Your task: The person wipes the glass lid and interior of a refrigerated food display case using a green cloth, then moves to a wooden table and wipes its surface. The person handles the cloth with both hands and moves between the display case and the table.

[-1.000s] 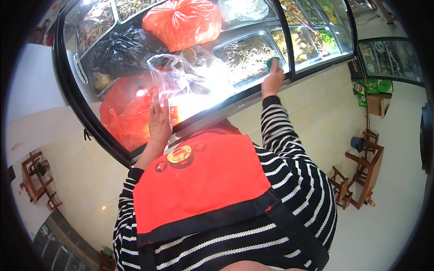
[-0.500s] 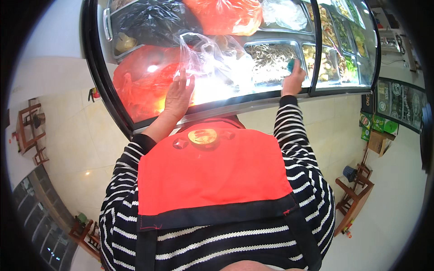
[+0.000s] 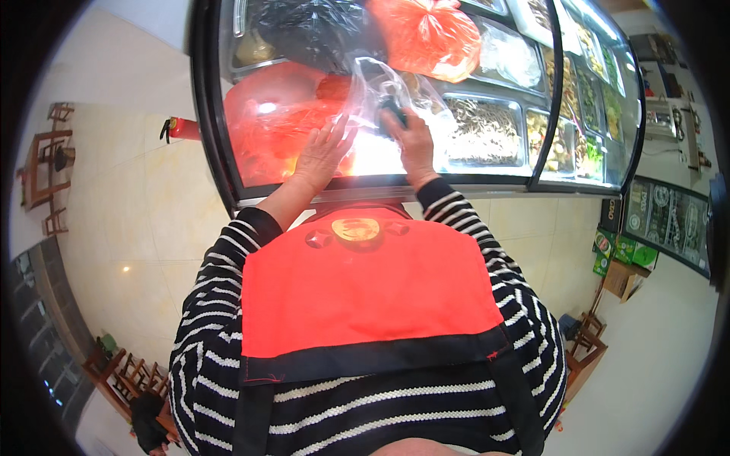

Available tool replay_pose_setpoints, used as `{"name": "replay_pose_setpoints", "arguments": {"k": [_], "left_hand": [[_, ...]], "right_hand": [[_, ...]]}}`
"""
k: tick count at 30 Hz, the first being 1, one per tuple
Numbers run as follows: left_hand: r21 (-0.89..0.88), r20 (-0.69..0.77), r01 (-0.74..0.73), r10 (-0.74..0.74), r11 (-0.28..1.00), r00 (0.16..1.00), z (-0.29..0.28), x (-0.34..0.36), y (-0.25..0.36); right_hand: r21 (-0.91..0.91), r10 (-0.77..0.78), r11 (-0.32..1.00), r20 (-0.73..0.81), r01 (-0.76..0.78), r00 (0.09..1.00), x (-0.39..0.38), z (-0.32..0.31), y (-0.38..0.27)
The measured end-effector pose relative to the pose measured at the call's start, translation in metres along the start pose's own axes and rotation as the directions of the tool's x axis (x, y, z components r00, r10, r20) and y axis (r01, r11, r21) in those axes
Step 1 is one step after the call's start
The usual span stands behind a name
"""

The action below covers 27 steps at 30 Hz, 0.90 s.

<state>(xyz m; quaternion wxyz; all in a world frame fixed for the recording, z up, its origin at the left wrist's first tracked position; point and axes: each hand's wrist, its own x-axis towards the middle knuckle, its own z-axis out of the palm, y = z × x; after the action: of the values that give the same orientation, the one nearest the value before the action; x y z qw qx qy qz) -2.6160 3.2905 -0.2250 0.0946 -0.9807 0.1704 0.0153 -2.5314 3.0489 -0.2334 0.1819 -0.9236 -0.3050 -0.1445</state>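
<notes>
Below me is a lit display case with a black-framed glass lid [image 3: 426, 182]. My left hand [image 3: 323, 156] lies on the glass with its fingers stretched out, over a red plastic bag [image 3: 266, 114]. My right hand [image 3: 414, 144] presses a small dark teal pad or cloth [image 3: 392, 108] against the glass; my fingers partly hide it, so its exact kind is unclear. Under the glass near it lies a clear plastic bag [image 3: 372, 72]. Just right of it is a metal tray of thin greyish strips [image 3: 483, 129]. Glare whitens the glass between my hands.
Inside the case are a black bag [image 3: 312, 30], an orange-red bag [image 3: 430, 38] and trays of food [image 3: 551, 140] beyond a black divider [image 3: 559, 76]. A fire extinguisher [image 3: 181, 128] stands left of the case. Boxes [image 3: 623, 277] and wooden chairs [image 3: 589, 338] are at the right.
My right hand has moved left across the glass with the teal pad, from over the strip tray toward my left hand. My left hand stays flat over the red bag. The view has shifted slightly.
</notes>
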Motion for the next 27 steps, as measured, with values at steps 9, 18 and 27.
{"name": "replay_pose_setpoints", "arguments": {"k": [9,18,27], "left_hand": [[-0.226,0.094,0.269,-0.254,0.936,0.963,-0.01,-0.037,-0.043],[-0.21,0.124,0.246,-0.224,0.946,0.967,-0.005,-0.051,-0.046],[-0.043,0.034,0.213,-0.212,0.976,0.977,0.016,-0.048,-0.042]], "right_hand": [[-0.206,0.416,0.859,-0.249,-0.468,0.874,0.071,-0.018,0.042],[-0.052,-0.287,0.956,0.018,0.288,0.958,0.095,0.011,-0.023],[-0.208,0.519,0.768,-0.354,-0.606,0.778,0.201,-0.009,0.066]]}}
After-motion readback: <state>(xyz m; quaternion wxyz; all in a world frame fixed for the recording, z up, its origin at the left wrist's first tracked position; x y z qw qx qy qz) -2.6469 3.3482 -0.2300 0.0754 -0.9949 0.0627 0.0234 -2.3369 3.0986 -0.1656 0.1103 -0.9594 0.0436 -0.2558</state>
